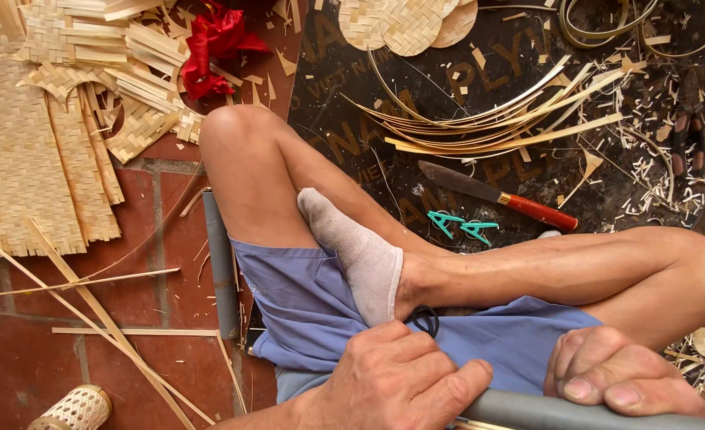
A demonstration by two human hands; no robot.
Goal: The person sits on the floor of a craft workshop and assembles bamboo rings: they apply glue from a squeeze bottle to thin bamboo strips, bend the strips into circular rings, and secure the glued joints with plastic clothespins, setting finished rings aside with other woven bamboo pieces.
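a grey pipe (pixel 575 412) lies across the bottom edge of the view, over the person's lap, running out of frame at the right. the left hand (pixel 392 378) is folded over its near end, fingers curled and thumb laid along the top. the right hand (pixel 615 374) grips it further along, fingers wrapped over the pipe with the nails showing. both hands are closed on the pipe.

behind the hands are blue shorts (pixel 312 302) and crossed bare legs, one foot in a grey sock (pixel 360 255). a second grey pipe (pixel 221 263) lies on the brick floor just beside the left thigh.

beyond the legs, on a dark board, lie a knife with a red handle (pixel 499 195), two teal clips (pixel 462 225) near it, and a bundle of curved bamboo strips (pixel 496 119). woven bamboo mats (pixel 26 151) and a red cloth (pixel 213 48) lie at the upper left, round woven discs (pixel 404 24) at the top, and a small woven cylinder (pixel 74 410) at the lower left.
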